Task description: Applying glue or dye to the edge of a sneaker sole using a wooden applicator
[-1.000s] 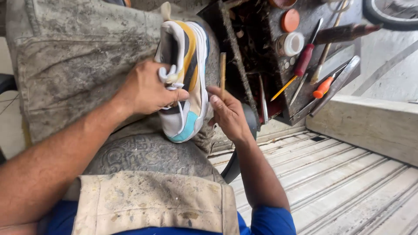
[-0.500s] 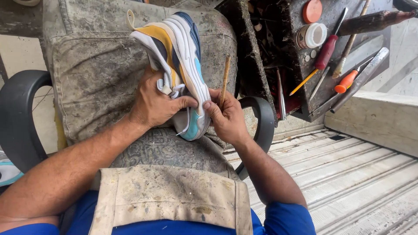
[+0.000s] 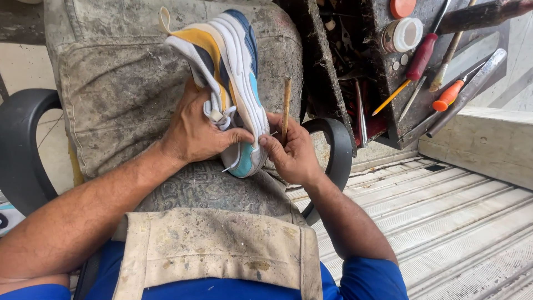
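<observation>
A multicoloured sneaker (image 3: 233,61) in white, yellow, navy and light blue rests on its side on a dirty cloth over my lap. My left hand (image 3: 197,130) grips it around the laces, thumb pressed on the white sole edge. My right hand (image 3: 291,153) holds a thin wooden-handled tool (image 3: 286,105) upright, and its fingertips pinch at the sole edge near the light blue toe part, right beside my left thumb. Whatever sits between those fingertips is too small to make out.
A grimy tool tray (image 3: 388,83) at the upper right holds a red-handled screwdriver (image 3: 422,55), an orange-handled tool (image 3: 447,97), a yellow pencil, small jars and metal picks. A black chair arm (image 3: 25,150) curves at the left. Ribbed metal flooring (image 3: 461,222) lies at the right.
The view has shifted down and left. The sneaker has turned so that its sole edge faces my right hand, and both hands have closed in together on the toe end.
</observation>
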